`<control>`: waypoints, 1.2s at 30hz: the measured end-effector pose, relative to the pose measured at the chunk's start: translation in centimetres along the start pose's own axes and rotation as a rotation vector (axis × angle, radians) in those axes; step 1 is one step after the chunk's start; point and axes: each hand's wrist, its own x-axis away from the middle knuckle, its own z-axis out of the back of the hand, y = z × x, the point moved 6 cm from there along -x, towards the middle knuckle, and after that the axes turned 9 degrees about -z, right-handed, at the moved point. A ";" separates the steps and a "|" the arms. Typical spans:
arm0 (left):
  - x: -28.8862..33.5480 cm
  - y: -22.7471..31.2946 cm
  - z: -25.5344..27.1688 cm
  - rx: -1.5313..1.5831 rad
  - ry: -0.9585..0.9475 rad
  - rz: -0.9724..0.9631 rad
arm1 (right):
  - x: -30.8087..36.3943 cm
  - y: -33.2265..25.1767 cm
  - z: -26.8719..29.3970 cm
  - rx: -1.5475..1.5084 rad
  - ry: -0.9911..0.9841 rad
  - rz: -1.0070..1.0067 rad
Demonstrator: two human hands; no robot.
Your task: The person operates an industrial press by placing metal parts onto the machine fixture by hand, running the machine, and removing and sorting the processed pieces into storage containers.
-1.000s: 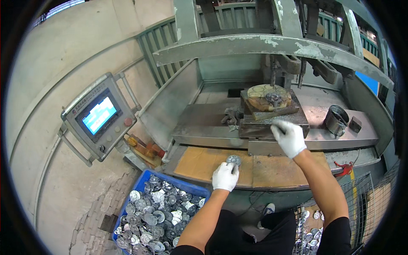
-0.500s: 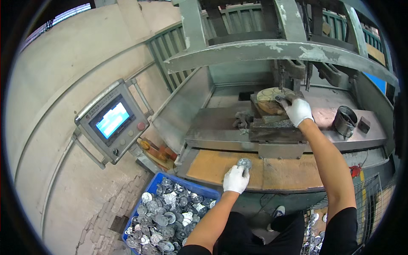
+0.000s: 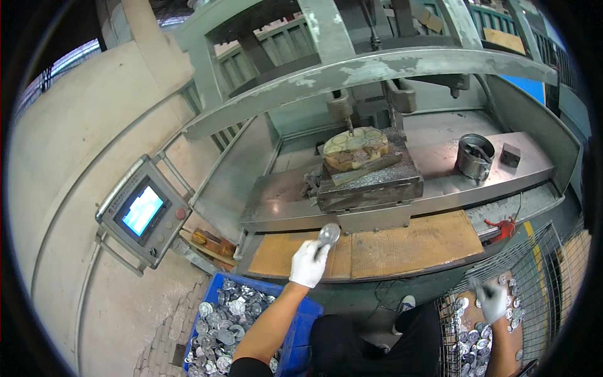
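The wooden board [image 3: 408,245] runs along the front of the machine, and its near edge drops off toward the person's dark-clothed legs [image 3: 377,339]. To the right of the left hand [image 3: 308,265] there is open room over the board. The blue bin [image 3: 306,323], full of shiny discs [image 3: 220,339], sits below the left arm, so its wall is near on that side. The right hand [image 3: 494,304] is at the wire basket [image 3: 535,292], with the basket's wire sides around it and more discs below. A thick dark metal block [image 3: 370,196] stands just past the board, with a yellow round block [image 3: 356,149] on top and a thin rod [image 3: 350,125] over it. A big chipped gray beam [image 3: 377,66] goes across above them. A metal cup [image 3: 467,164] and a small dark block [image 3: 510,155] sit to the right. The left thumb and fingers pinch one round metal disc [image 3: 330,233] near the far edge of the board. The disc is round, so I see no clear long side; it is tipped and sticks out up and right, away from the person. The right hand is blurry; I cannot tell how open its fingers are or what they hold.
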 end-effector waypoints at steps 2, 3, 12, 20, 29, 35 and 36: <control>-3.1 2.6 1.1 0.028 0.072 -0.120 | 4.9 11.2 -1.0 0.239 -0.001 -0.175; -5.1 3.8 1.2 0.055 0.098 -0.146 | 7.8 16.8 -0.9 0.432 -0.016 -0.306; -20.6 9.0 -3.0 -0.207 -0.040 -0.013 | 24.8 41.1 -0.7 0.686 -0.041 -0.975; -24.2 8.6 -6.8 -0.440 -0.361 0.222 | 14.4 32.0 -3.5 0.332 -0.045 -0.553; -25.1 5.6 -8.2 -0.450 -0.483 -0.050 | -1.3 -0.7 -1.1 -0.050 0.193 0.210; -24.4 6.7 -7.4 -0.482 -0.405 -0.091 | -5.4 -12.8 -3.2 -0.100 0.159 0.429; -24.2 7.0 -7.4 -0.481 -0.399 -0.092 | -6.1 -13.6 -4.0 -0.127 0.186 0.449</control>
